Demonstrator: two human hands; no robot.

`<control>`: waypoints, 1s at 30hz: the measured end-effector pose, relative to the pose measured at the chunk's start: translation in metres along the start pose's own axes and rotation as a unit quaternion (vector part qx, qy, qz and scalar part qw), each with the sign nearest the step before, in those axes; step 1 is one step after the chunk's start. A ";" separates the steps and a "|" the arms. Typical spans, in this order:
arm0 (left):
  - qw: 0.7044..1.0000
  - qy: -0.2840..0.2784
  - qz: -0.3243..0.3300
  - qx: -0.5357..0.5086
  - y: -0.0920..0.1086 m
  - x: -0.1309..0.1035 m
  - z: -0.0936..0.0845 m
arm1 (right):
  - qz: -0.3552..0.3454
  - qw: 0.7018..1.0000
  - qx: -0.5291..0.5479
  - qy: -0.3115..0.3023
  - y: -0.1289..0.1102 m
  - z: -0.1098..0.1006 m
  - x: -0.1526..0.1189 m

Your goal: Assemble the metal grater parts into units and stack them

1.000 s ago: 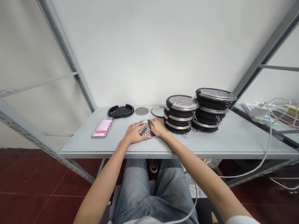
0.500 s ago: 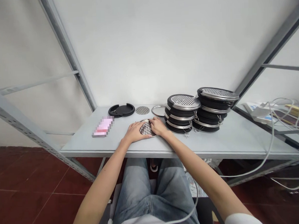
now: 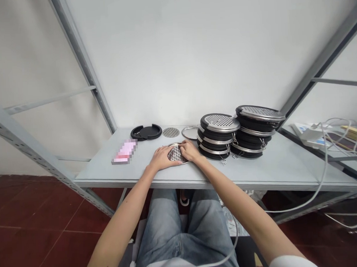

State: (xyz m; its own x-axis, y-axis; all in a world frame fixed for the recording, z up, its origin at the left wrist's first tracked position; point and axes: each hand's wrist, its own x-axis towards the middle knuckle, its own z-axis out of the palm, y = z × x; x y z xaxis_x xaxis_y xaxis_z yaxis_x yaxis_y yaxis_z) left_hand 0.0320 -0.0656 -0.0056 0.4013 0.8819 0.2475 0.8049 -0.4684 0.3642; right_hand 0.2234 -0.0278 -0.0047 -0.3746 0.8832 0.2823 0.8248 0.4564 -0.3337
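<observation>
A round metal grater plate with a shiny rim (image 3: 175, 154) lies on the grey table between my hands, partly covered by them. My left hand (image 3: 162, 158) grips its left side, the thumb stretched along the near edge. On the right side my right hand (image 3: 189, 150) has its fingers curled over the rim, pressing at the upper right. Behind them lie a loose perforated metal disc (image 3: 171, 132), a bare metal ring (image 3: 189, 133) and a black round holder with a gap in its raised rim (image 3: 148, 132).
Right of my hands stand two stacks of black round containers with grater tops and wire clips, a nearer stack (image 3: 220, 123) and a farther stack (image 3: 259, 112). A pixelated pink phone-like object (image 3: 125, 152) lies left. A white cable (image 3: 323, 173) hangs over the table's right front edge.
The view has shifted very slightly. Both hands stay on the grater plate in nearly the same pose, and the other things have not moved.
</observation>
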 end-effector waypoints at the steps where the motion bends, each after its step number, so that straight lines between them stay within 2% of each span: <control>1: 1.000 -0.001 -0.001 0.000 0.000 0.000 0.000 | 0.002 1.000 0.004 0.004 0.000 0.001 0.000; 7: 1.000 0.001 -0.003 0.003 0.001 0.000 0.000 | 0.044 0.999 0.014 0.018 -0.001 0.002 -0.003; 11: 1.000 -0.001 -0.005 0.007 0.001 -0.001 -0.001 | 0.039 0.999 0.005 0.033 -0.003 0.001 -0.005; 20: 1.000 -0.003 0.002 0.013 0.002 -0.001 -0.003 | 0.036 0.999 -0.012 0.019 -0.008 -0.004 -0.004; 30: 0.999 0.006 0.019 0.025 0.003 -0.003 -0.004 | 0.033 0.999 0.016 0.021 -0.003 0.000 -0.003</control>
State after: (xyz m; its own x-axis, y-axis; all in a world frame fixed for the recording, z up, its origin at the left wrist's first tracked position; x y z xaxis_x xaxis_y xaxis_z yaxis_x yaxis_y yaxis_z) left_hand 0.0319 -0.0699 -0.0019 0.4268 0.8631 0.2700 0.8108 -0.4974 0.3086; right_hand 0.2218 -0.0316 -0.0048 -0.3018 0.9063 0.2960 0.8327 0.4018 -0.3811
